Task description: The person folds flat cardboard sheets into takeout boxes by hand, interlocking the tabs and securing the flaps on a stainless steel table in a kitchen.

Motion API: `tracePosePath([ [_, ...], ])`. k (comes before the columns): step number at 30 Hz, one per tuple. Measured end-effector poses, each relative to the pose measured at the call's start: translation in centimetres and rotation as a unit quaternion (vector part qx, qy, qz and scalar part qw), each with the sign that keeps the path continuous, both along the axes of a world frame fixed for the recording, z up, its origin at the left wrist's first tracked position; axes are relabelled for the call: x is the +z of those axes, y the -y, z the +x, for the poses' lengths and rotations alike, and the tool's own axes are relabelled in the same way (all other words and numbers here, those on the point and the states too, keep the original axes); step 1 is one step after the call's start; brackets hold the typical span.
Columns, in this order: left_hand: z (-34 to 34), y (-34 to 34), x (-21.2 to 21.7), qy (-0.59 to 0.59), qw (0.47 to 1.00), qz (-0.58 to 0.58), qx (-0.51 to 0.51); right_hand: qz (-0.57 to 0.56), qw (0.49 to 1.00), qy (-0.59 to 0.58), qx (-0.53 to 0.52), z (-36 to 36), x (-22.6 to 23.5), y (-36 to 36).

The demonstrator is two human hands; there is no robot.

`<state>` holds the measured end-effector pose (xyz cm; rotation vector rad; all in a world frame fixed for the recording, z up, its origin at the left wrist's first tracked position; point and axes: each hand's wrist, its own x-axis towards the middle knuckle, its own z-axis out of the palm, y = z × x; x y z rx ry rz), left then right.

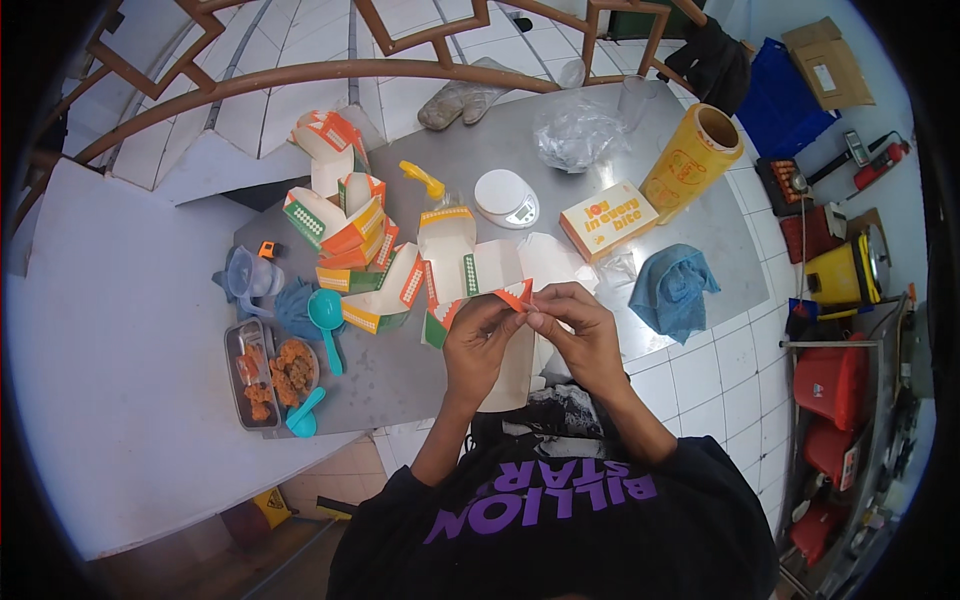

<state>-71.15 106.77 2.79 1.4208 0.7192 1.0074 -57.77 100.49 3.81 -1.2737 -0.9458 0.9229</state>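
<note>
Close to my body at the table's near edge, my left hand [476, 345] and my right hand [580, 332] meet over a cardboard food box [515, 372]. The fingers of each are pinched on its orange corner flap [515, 294]. The box is partly folded, with a pale inside and green and orange edges, and my hands hide part of it. Just beyond stands an open food box [447, 235] with an orange and yellow rim. Several more open boxes [350, 225] are stacked and nested to the left.
On the metal table [400, 380] are a white scale [506, 198], a closed carton [610, 220], a yellow film roll [692, 160] and a blue cloth [675, 290]. Leftward lie a teal scoop [326, 315], a clear jug [252, 275] and a tray of fried chicken [252, 375].
</note>
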Motion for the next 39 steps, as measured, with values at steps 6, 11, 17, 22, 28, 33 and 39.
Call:
tracePosePath([
  [6,1.5,0.6,0.0,0.011,0.997,0.015,0.069,0.055,0.99,0.076,-0.105,-0.9,-0.1,0.2],
  [11,1.9,1.0,0.4,-0.095,0.982,0.142,0.077,0.087,0.965,0.19,-0.16,-0.6,0.3,0.2],
  [17,2.2,1.6,0.0,-0.052,0.99,0.107,0.077,0.1,0.936,0.28,-0.19,-0.5,0.4,0.5],
  [22,3.4,2.9,0.1,-0.006,0.994,0.04,0.099,0.113,0.929,0.293,-0.196,-0.2,0.3,0.7],
  [28,3.4,2.8,-0.3,0.073,0.987,-0.115,0.088,0.107,0.922,0.321,-0.191,-0.2,-0.5,-0.5],
  [33,1.8,2.7,-0.9,0.008,0.986,0.056,0.159,0.095,0.94,0.309,-0.106,-1.9,0.4,-1.2],
  [39,-0.1,6.3,-1.3,0.031,0.938,0.007,0.344,0.134,0.931,0.329,0.078,-4.5,-0.8,-1.4],
])
